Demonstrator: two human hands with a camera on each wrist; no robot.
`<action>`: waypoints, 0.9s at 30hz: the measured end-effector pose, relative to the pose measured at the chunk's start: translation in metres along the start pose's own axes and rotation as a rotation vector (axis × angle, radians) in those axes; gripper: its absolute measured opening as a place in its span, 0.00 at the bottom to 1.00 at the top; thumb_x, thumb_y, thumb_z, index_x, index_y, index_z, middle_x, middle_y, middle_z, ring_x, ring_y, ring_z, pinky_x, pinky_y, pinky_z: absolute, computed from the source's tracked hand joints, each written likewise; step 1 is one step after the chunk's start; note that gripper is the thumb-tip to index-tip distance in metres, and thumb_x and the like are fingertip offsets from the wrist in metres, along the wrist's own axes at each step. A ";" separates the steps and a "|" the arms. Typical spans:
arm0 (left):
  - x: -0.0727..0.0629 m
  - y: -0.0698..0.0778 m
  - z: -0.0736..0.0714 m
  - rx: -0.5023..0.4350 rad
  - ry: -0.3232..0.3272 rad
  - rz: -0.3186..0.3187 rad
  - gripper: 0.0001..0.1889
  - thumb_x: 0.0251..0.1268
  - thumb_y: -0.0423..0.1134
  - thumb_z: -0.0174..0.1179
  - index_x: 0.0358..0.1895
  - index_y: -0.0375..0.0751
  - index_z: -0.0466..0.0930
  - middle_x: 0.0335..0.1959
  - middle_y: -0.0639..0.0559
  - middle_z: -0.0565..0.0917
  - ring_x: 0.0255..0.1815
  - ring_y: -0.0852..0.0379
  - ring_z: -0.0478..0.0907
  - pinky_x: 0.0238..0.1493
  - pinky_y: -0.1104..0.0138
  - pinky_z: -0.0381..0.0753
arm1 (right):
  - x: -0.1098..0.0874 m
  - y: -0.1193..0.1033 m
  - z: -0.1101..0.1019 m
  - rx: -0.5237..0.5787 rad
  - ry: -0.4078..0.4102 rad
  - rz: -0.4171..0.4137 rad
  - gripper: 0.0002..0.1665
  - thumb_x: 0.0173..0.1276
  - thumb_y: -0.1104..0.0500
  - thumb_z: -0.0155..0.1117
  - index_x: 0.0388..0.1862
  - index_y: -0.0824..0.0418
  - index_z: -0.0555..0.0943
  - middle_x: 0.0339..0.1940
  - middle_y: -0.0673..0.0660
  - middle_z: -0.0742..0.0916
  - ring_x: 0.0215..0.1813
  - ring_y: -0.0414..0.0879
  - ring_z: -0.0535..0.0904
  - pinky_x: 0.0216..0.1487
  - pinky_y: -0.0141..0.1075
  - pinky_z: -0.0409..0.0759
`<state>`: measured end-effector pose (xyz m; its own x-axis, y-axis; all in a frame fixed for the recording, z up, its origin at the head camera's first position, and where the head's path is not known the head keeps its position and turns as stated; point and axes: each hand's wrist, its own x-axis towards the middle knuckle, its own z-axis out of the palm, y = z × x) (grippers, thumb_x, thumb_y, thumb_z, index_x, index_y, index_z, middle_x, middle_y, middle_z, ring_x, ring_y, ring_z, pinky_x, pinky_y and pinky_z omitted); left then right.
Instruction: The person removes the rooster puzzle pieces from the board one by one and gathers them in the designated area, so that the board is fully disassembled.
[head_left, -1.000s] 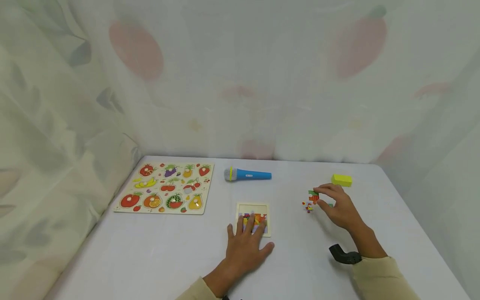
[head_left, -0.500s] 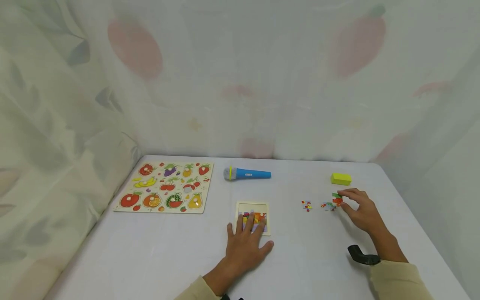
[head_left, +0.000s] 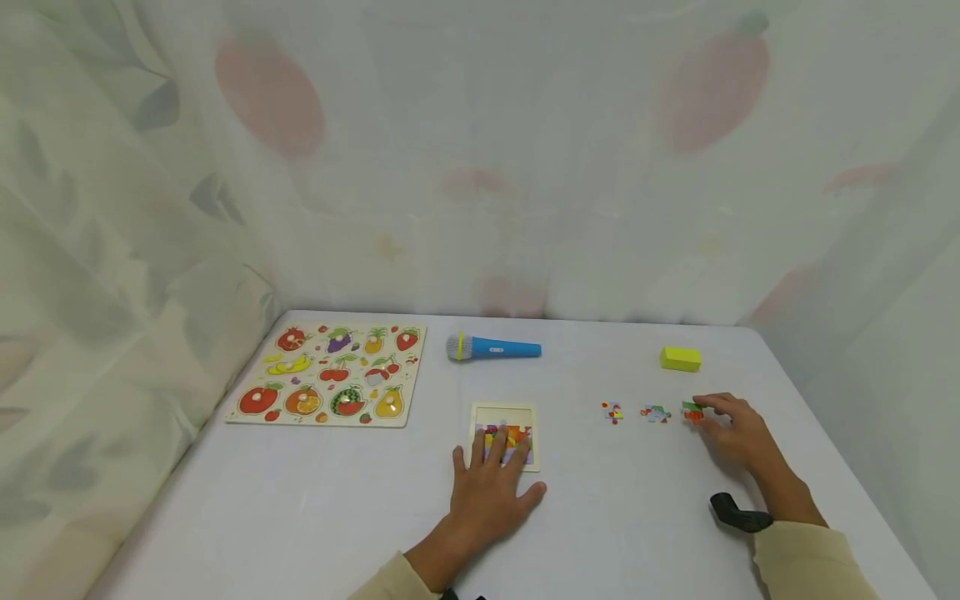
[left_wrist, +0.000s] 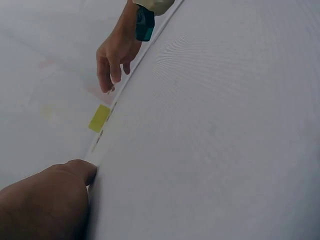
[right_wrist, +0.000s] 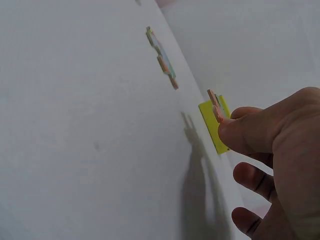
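Observation:
My left hand [head_left: 489, 500] lies with fingers spread over a small framed puzzle tray [head_left: 487, 412], its fingertips covering part of the colourful pieces inside. On the right, my right hand [head_left: 738, 429] pinches a green and red puzzle piece [head_left: 692, 412] between thumb and fingers. In the right wrist view the pinched piece [right_wrist: 216, 106] is held up off the table, above its shadow. Two more puzzle pieces lie in a row to its left: a light blue one [head_left: 656, 413] and one with a small colourful figure [head_left: 612, 412].
A yellow block [head_left: 680, 359] sits behind the right hand. Farther back in the middle lies a blue toy microphone [head_left: 495, 347]. A fruit knob puzzle board [head_left: 327, 375] occupies the left of the white table [head_left: 315, 500]. Patterned curtains hang behind and at the sides.
My right hand has carried the green and red piece rightward, past the light blue piece, which has come into view. The left hand stays where it was.

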<state>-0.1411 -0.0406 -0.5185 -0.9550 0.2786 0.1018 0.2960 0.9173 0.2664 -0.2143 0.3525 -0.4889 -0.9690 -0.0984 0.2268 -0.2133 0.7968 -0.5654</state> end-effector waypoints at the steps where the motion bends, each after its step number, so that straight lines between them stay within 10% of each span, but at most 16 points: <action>1: 0.000 0.000 0.000 -0.001 0.001 0.000 0.37 0.63 0.72 0.43 0.72 0.60 0.64 0.75 0.47 0.57 0.73 0.35 0.47 0.60 0.32 0.44 | 0.000 0.002 0.001 0.004 -0.002 0.001 0.20 0.62 0.72 0.58 0.54 0.70 0.79 0.54 0.69 0.80 0.52 0.66 0.71 0.46 0.61 0.68; 27: 0.000 0.002 -0.003 -0.012 0.035 0.006 0.36 0.63 0.69 0.47 0.72 0.59 0.66 0.74 0.45 0.59 0.72 0.34 0.49 0.59 0.31 0.45 | 0.000 0.012 0.009 -0.056 -0.017 0.006 0.22 0.63 0.71 0.57 0.57 0.73 0.76 0.55 0.72 0.78 0.53 0.68 0.71 0.51 0.64 0.65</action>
<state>-0.1401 -0.0394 -0.5153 -0.9520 0.2736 0.1371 0.3021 0.9120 0.2775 -0.2180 0.3566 -0.5030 -0.9723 -0.1030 0.2098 -0.2004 0.8295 -0.5213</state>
